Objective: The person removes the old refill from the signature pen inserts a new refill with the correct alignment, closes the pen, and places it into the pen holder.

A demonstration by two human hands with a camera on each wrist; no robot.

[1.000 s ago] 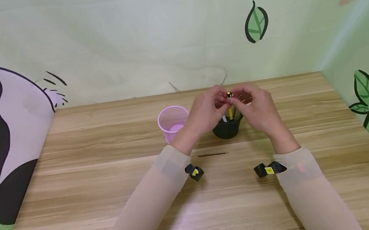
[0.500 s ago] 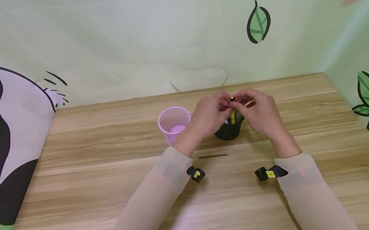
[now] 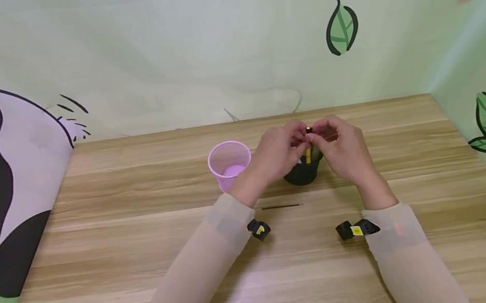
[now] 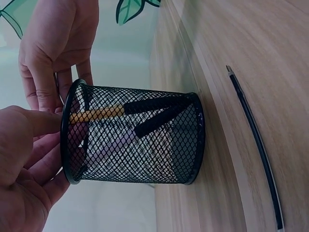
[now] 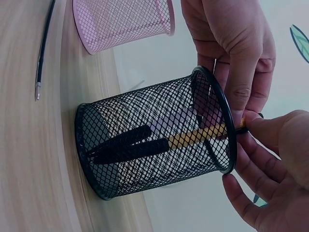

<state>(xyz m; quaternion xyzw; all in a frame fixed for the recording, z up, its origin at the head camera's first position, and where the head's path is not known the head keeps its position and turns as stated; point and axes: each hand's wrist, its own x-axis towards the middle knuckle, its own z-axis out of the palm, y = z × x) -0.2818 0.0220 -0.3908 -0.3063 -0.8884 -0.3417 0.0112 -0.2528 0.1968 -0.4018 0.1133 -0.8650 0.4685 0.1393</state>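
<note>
A black mesh pen holder [image 4: 159, 169] stands upright on the table with two pens in it. One is a yellow-and-black pen [image 5: 193, 137], its dark end just above the rim. The other is a pale pen [image 4: 113, 147] with a black lower part, leaning beside it. My right hand [image 3: 346, 149] pinches the top of the yellow pen between thumb and fingers. From the other side my left hand [image 3: 267, 155] pinches the same end, thumb against the pen. Some of my fingertips are hidden behind the holder's rim and the pen.
A pink mesh pen holder [image 3: 228, 175] stands left of the black one, partly behind my left wrist. A thin dark pen refill [image 3: 281, 206] lies on the wooden table [image 3: 98, 257] in front of both. A printed cloth [image 3: 162, 53] hangs behind the table.
Both hands have come down slightly with the yellow pen, so its top sits lower over the black holder. In the last half second hardly anything has moved.
</note>
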